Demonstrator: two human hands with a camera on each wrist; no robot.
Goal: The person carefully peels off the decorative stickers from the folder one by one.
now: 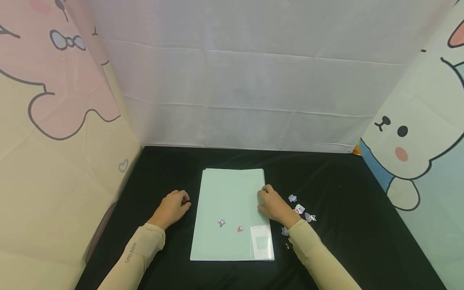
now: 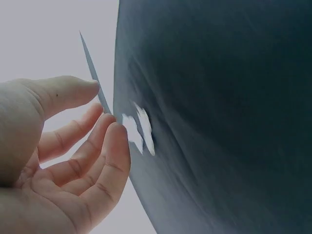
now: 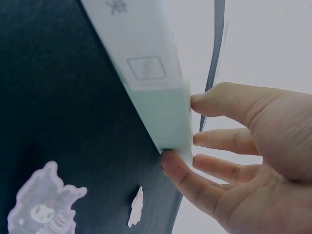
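Note:
A pale green file folder (image 1: 228, 201) lies flat on the black cloth, with a white label in its lower right corner. Two small shiny pink stickers (image 1: 221, 222) lie on its cover. My right hand (image 1: 273, 205) rests at the folder's right edge. In the right wrist view, its fingertips touch the folder's edge and one finger lies against the labelled spine (image 3: 163, 112). To the left of the folder, my left hand (image 1: 173, 207) hovers with loosely curled fingers, holding nothing. The left wrist view has thumb and fingertips close together in front of the dark cloth.
Several shiny stickers (image 1: 299, 208) are scattered on the black cloth (image 1: 348, 209) right of the folder, near and partly behind my right wrist. A white curtain (image 1: 235, 92) rises behind the table, and printed cartoon cloths (image 1: 58, 181) hang at both sides.

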